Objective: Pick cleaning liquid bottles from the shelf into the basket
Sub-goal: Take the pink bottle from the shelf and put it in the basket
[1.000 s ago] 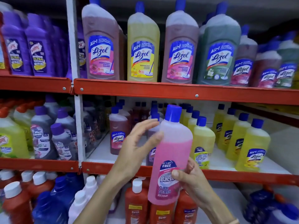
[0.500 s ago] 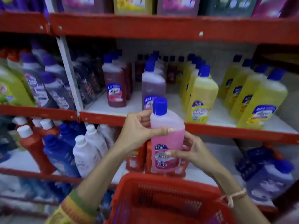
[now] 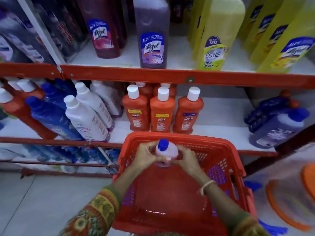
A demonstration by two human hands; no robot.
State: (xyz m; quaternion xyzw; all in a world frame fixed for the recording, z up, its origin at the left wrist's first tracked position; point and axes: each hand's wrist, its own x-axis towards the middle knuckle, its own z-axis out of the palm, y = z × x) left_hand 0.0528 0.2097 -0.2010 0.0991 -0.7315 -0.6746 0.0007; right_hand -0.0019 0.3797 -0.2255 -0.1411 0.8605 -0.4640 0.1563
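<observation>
A pink cleaning liquid bottle (image 3: 166,151) with a blue cap stands upright inside the far end of the red plastic basket (image 3: 221,169). My left hand (image 3: 144,155) grips its left side and my right hand (image 3: 186,159) grips its right side, both around the shoulder. The lower body of the bottle is hidden by my fingers. The rest of the basket floor looks bare. The basket sits on the floor in front of the shelf (image 3: 153,75).
The lower shelf holds orange Bactin bottles (image 3: 162,111), white bottles (image 3: 85,116) and blue bottles (image 3: 49,114). Above stand a purple Lizol bottle (image 3: 151,48), a maroon one (image 3: 102,36) and yellow bottles (image 3: 216,43). Orange hoops (image 3: 289,208) lie at right.
Both hands have carried the pink bottle down from shelf height into the basket. My view has tilted downward, so the basket and floor fill the frame.
</observation>
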